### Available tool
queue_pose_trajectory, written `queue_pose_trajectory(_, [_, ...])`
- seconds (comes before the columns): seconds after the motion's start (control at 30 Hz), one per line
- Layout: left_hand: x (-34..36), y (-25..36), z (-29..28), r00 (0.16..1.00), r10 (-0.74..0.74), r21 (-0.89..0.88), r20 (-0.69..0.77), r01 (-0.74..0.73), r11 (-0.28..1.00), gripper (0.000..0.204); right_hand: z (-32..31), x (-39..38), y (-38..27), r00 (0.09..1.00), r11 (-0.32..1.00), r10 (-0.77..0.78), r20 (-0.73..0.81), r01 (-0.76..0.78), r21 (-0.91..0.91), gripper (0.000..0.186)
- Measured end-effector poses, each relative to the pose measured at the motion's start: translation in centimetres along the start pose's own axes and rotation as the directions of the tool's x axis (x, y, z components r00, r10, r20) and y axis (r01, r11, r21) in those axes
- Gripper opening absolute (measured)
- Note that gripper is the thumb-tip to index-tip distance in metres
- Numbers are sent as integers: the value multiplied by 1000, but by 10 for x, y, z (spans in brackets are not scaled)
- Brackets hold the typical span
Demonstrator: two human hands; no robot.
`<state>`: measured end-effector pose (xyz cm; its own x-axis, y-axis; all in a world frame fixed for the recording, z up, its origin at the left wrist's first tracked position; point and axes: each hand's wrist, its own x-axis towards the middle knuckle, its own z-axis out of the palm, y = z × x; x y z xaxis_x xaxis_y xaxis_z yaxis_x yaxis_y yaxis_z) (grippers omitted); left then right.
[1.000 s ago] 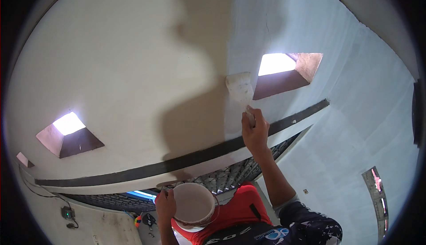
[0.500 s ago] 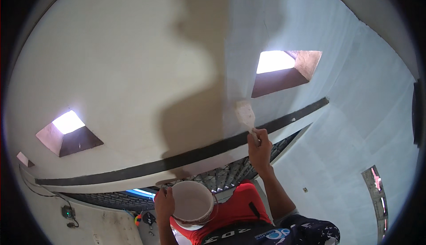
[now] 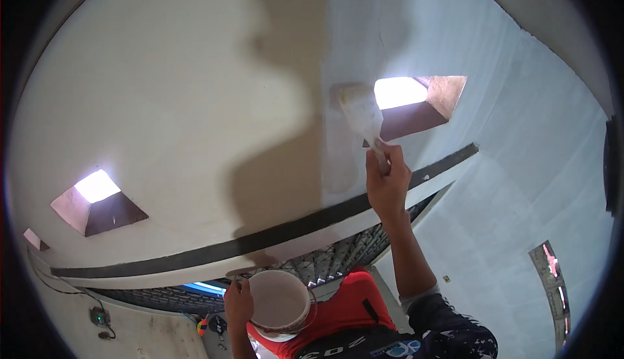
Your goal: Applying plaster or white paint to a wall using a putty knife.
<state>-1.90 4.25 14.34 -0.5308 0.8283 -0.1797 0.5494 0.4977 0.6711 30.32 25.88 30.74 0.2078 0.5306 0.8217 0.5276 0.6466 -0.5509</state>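
Note:
My right hand (image 3: 389,177) is closed around the handle of a wide paintbrush (image 3: 361,113), raised in front of the wall. The pale bristles point up and left, at the wall just left of a bright opening (image 3: 416,102). Lower down, my left hand (image 3: 238,302) grips the left rim of a white bucket (image 3: 286,328) held near my lap. Whitish paint seems to lie inside it, and a thin wire handle hangs at its right side. The wall (image 3: 182,112) is cream on the left and bluish white on the right, the two meeting along an upright edge near the brush.
A second opening (image 3: 97,203) sits lower left in the wall. A dark band (image 3: 292,229) crosses below, above a dark grille (image 3: 341,255). A cable runs to a small socket box (image 3: 99,317) at lower left. A shadow falls across the cream wall.
My right hand has moved upward with the paintbrush, whose bristles went from below the right opening to beside it. The left hand and bucket stay nearly in place.

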Motion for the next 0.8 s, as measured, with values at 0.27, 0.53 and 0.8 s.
queue_pose_trajectory(0.27, [5, 1, 1, 1000, 24, -2, 3, -24, 1000, 44, 22, -74, 66, 995, 987, -25, 99, 40, -153, 19])
queue_pose_trajectory(0.53, [3, 2, -1, 1000, 11, -18, -10, -11, 1000, 45, 0, -163, 76, 942, 946, 301, 147, -274, -174, 19])
queue_pose_trajectory(0.8, [-1, 1, -3, 998, 46, -12, -39, -46, 999, 45, 16, -44, 8, 999, 997, 39, -12, -40, -67, 19])
